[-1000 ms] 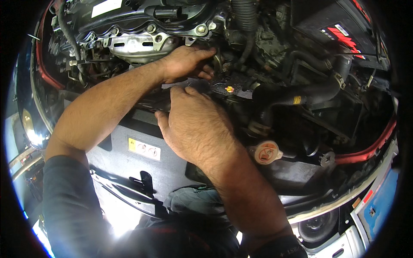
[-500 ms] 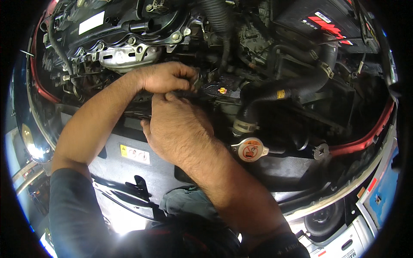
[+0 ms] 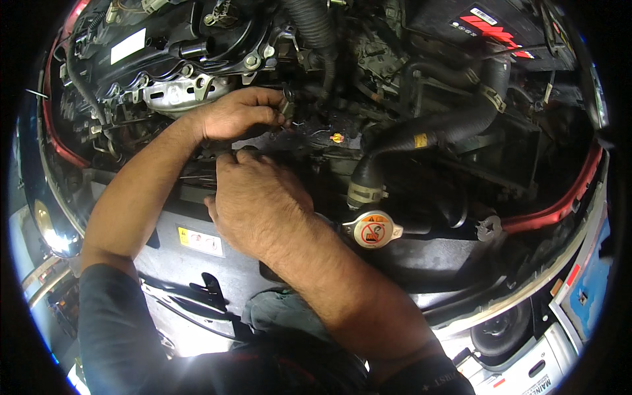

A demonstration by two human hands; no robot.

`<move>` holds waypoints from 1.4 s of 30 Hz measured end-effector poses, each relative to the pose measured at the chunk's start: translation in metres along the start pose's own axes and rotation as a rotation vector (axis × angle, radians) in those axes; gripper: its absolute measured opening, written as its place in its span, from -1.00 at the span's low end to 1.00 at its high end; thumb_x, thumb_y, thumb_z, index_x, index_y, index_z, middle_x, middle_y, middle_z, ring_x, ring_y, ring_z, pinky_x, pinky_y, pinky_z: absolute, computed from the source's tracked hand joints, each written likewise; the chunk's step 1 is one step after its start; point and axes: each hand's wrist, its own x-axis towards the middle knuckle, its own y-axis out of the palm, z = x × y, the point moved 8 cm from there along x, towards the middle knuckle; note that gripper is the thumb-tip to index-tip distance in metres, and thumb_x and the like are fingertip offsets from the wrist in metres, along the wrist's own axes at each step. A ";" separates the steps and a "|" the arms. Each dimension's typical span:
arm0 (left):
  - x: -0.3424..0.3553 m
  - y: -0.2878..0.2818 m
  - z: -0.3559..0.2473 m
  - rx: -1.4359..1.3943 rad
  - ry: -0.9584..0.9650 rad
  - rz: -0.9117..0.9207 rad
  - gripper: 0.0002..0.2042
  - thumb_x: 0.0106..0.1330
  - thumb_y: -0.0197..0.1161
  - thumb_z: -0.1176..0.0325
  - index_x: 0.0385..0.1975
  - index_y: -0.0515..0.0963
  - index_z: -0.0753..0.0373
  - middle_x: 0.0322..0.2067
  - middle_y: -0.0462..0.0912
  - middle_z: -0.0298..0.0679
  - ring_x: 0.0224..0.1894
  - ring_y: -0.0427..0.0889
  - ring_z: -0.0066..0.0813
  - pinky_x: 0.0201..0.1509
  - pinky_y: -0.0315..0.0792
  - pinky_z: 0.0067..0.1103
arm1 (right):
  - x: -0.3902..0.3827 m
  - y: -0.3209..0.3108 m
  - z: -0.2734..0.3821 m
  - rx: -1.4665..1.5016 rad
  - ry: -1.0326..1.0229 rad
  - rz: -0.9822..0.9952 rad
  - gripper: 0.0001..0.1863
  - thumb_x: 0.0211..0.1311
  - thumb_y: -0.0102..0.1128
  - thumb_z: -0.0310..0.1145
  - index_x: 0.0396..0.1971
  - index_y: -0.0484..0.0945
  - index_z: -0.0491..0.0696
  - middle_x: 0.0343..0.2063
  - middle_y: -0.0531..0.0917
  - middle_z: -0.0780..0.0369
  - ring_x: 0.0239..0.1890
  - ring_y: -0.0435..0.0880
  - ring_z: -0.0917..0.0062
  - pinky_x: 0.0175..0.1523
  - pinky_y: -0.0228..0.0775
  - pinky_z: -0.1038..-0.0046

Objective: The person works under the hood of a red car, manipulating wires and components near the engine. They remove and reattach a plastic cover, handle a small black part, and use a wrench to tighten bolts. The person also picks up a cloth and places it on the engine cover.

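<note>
My left hand [image 3: 242, 114] reaches over the front of the engine, thumb and fingers closed on a small metal piece [image 3: 288, 107] whose kind I cannot make out. Just nearer, my right hand [image 3: 262, 201] is bent down into the gap behind the black radiator cover [image 3: 230, 270]. Its fingers are curled and their tips are hidden, so whatever they grip does not show. A silvery heat shield [image 3: 178, 96] lies beyond my left wrist. To the right of my hands is a yellow dipstick handle [image 3: 337, 137].
A radiator cap [image 3: 374, 230] sits right of my right wrist. A thick black hose [image 3: 454, 131] curves toward the battery [image 3: 490, 29] at the far right. The black engine cover [image 3: 148, 62] stands at the far left. A dark cloth [image 3: 283, 313] lies at the front.
My hands have drawn apart: the left fingers, earlier close above the right hand's knuckles, now sit farther off with the metal piece showing. The whole view has shifted slightly.
</note>
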 end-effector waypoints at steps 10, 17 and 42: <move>-0.011 0.000 -0.010 0.012 0.051 0.086 -0.80 0.20 0.10 0.40 -0.26 0.55 0.36 -0.47 0.60 -0.31 -0.34 0.56 -0.56 -0.13 0.44 -0.59 | 0.001 0.004 -0.001 0.015 -0.009 0.070 -0.59 0.27 0.08 -0.35 0.02 0.42 -0.30 0.01 0.53 -0.03 0.08 0.55 0.23 0.16 0.41 0.29; -0.018 -0.018 -0.002 0.022 -0.011 -0.019 -0.70 0.12 0.13 0.33 -0.21 0.55 0.39 -0.49 0.59 -0.34 -0.36 0.54 -0.61 -0.19 0.45 -0.62 | -0.002 0.002 0.003 -0.034 -0.039 0.053 -0.59 0.27 0.09 -0.34 0.02 0.42 -0.31 -0.01 0.53 -0.03 0.07 0.55 0.24 0.13 0.44 0.29; -0.031 -0.025 -0.005 0.202 -0.127 -0.265 -0.49 0.30 0.19 -0.10 -0.09 0.53 0.31 -0.28 0.60 -0.27 -0.13 0.51 -0.50 0.06 0.38 -0.55 | 0.000 0.006 0.000 -0.032 -0.007 0.035 -0.54 0.26 0.15 -0.19 -0.02 0.44 -0.26 -0.06 0.57 0.01 0.07 0.56 0.25 0.14 0.45 0.28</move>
